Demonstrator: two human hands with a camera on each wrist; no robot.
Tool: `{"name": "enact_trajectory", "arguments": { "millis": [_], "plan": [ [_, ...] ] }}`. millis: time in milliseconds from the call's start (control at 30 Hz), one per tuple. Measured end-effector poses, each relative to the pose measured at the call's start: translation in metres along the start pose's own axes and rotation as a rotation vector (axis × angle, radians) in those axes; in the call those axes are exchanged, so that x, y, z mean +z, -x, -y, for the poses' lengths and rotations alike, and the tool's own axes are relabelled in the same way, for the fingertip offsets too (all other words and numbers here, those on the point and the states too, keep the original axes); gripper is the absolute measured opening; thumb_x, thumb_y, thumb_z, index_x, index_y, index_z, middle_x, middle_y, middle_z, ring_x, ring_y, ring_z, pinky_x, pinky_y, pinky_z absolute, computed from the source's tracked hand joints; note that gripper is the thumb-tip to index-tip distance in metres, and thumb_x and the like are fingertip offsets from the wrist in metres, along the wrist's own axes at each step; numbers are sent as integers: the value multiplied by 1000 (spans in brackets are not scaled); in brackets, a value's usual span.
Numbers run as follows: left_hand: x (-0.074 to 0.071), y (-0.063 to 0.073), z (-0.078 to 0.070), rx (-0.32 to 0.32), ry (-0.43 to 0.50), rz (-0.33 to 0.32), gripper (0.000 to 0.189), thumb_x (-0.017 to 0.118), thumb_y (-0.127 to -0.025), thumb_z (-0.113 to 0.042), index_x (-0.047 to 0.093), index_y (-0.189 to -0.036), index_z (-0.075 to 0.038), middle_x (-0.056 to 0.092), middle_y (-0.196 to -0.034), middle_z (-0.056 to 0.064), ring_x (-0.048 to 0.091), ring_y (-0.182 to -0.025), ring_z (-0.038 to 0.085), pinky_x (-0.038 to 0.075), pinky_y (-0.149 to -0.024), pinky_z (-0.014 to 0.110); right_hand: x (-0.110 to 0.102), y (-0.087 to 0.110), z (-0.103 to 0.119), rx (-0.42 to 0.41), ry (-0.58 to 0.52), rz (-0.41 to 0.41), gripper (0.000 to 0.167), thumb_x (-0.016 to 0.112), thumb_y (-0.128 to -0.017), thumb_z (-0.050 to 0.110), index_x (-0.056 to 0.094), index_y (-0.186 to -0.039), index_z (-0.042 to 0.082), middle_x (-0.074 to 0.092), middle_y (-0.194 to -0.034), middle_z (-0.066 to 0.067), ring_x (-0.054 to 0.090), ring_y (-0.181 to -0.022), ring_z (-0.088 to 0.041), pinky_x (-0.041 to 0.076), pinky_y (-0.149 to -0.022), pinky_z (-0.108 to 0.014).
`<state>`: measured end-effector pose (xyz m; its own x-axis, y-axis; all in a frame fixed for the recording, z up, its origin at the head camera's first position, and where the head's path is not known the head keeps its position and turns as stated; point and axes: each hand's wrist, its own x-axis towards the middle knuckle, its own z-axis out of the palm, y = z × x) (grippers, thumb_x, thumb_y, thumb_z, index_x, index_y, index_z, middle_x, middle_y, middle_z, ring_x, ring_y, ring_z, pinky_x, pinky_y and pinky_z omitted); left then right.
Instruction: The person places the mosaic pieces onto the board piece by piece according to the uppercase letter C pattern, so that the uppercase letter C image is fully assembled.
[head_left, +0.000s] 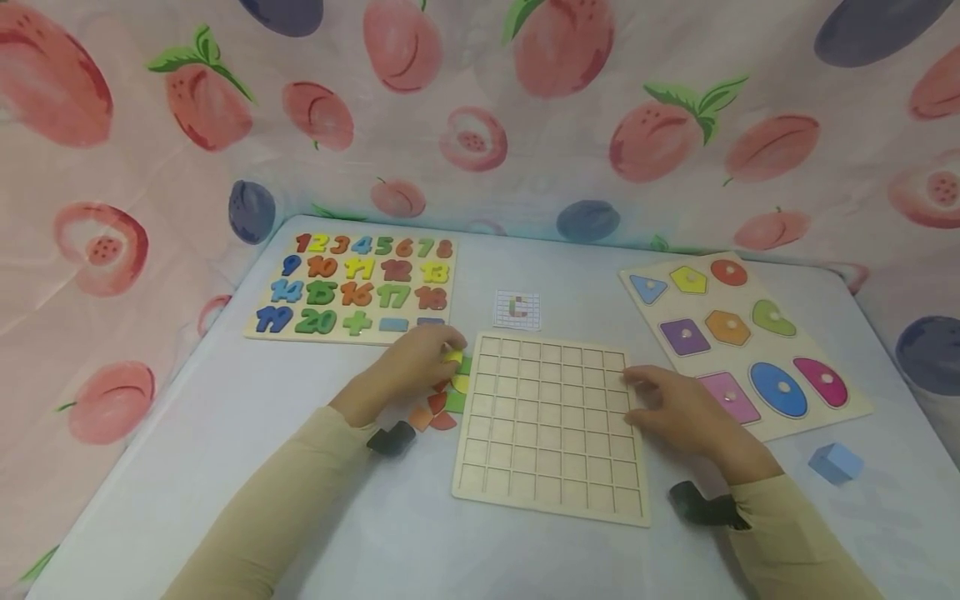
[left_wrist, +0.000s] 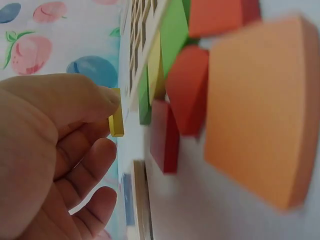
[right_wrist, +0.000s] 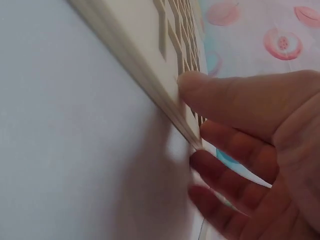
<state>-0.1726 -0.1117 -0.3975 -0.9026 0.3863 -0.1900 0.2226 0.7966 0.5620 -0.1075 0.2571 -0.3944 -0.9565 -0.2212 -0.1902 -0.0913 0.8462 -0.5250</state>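
Observation:
A wooden grid board (head_left: 551,425) lies on the table between the two hands. At its upper left, my left hand (head_left: 416,358) pinches a small yellow piece (left_wrist: 116,112) between thumb and finger, just above the loose pieces. These include green (head_left: 456,402), yellow, red (left_wrist: 189,90) and orange (left_wrist: 257,110) flat pieces beside the board's left edge. My right hand (head_left: 678,408) rests at the board's right edge, thumb and fingers spread apart. In the right wrist view its thumb (right_wrist: 200,87) touches the board's rim.
A small pattern card (head_left: 517,309) lies behind the grid board. The number puzzle (head_left: 352,287) stands at the back left, and a shape puzzle with knobs (head_left: 738,342) at the right. A blue block (head_left: 836,463) sits near the right side. A fruit-print cloth (head_left: 480,108) hangs behind.

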Motion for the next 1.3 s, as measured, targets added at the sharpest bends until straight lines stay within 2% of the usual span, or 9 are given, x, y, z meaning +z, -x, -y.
{"name": "enact_trajectory", "arguments": {
  "millis": [67,200,400,600,800,1300],
  "plan": [
    [1,-1,-4,7,1,9,34,65,-91,-10,67,-124,-8,63,-110,2,55,-96,21,50,-79,31,1,0,0,9,-2,-3,59,78,-85,21,56,-137,5,57,-136,-24,55,-121,-44,45,-97,-60],
    [2,-3,-10,39,-15,8,32,66,-91,-10,67,-123,-7,64,-111,3,55,-95,21,49,-82,32,2,-1,0,27,2,-4,58,76,-85,20,56,-138,5,60,-131,-24,58,-116,-44,48,-93,-58],
    [5,-7,-20,44,-5,25,33,69,-92,-12,67,-124,-8,65,-111,3,56,-95,20,49,-82,31,2,-1,1,5,-2,-25,59,78,-84,20,57,-136,3,61,-131,-24,60,-113,-43,48,-92,-57],
    [7,-11,-29,39,-16,33,33,69,-93,-15,67,-125,-9,65,-114,3,56,-96,20,49,-84,32,2,-2,-1,7,-6,-30,60,78,-84,20,56,-137,3,59,-133,-24,59,-115,-43,47,-94,-58],
    [11,-14,-33,33,-7,33,35,68,-91,-12,66,-127,-9,65,-118,4,56,-100,21,49,-92,33,2,-3,-3,12,-10,-23,60,76,-85,20,55,-138,3,57,-136,-24,57,-118,-44,46,-96,-59],
    [27,-28,-49,121,7,60,34,69,-91,-9,66,-124,-5,66,-119,8,58,-104,21,47,-99,34,-2,-5,-3,41,-31,9,59,78,-85,23,57,-137,7,59,-133,-24,57,-119,-46,46,-96,-59]
  ]
}}
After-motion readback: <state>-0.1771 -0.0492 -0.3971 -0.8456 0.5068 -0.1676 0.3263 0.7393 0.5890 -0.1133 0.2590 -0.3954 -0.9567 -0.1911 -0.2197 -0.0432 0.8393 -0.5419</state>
